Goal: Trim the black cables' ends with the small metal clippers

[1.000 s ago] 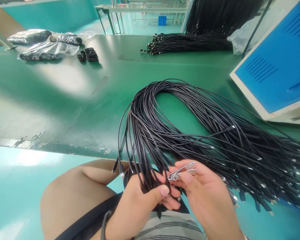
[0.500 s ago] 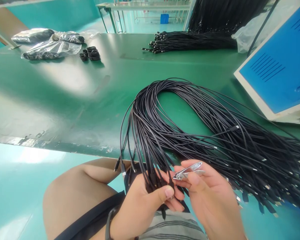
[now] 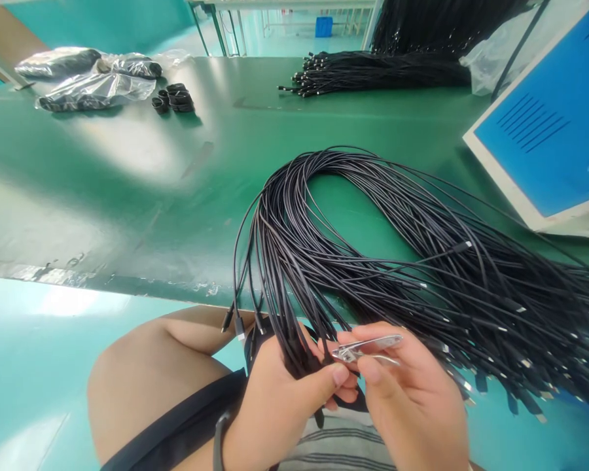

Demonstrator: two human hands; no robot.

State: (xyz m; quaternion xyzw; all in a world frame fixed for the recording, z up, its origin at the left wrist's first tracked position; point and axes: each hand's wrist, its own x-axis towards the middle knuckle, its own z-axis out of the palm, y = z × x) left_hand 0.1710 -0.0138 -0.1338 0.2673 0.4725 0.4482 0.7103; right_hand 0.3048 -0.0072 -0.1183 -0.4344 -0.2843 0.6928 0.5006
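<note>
A thick bundle of black USB cables (image 3: 294,255) arches over the green table and hangs down across its front edge. My left hand (image 3: 285,392) is closed round the connector ends of several of these cables, with the thumb pressed on top. In my right hand (image 3: 412,386) is a silver nail clipper (image 3: 368,347), pinched between thumb and fingers with its lever raised. The clipper's jaws are at the cables beside my left thumb; whether they touch a cable I cannot tell. My left fingertips are partly hidden behind the connectors.
More cable ends (image 3: 515,353) spread over the right side of the green table (image 3: 127,196). At the right stands a blue and white machine (image 3: 540,131). A second cable bundle (image 3: 373,72) lies at the back, with plastic bags (image 3: 93,88) and small black coils (image 3: 179,98) at back left.
My right hand has moved slightly left and turned, bringing the clipper's jaws closer to the cables in my left hand. The clipper's levers look farther apart. The camera view has shifted a little.
</note>
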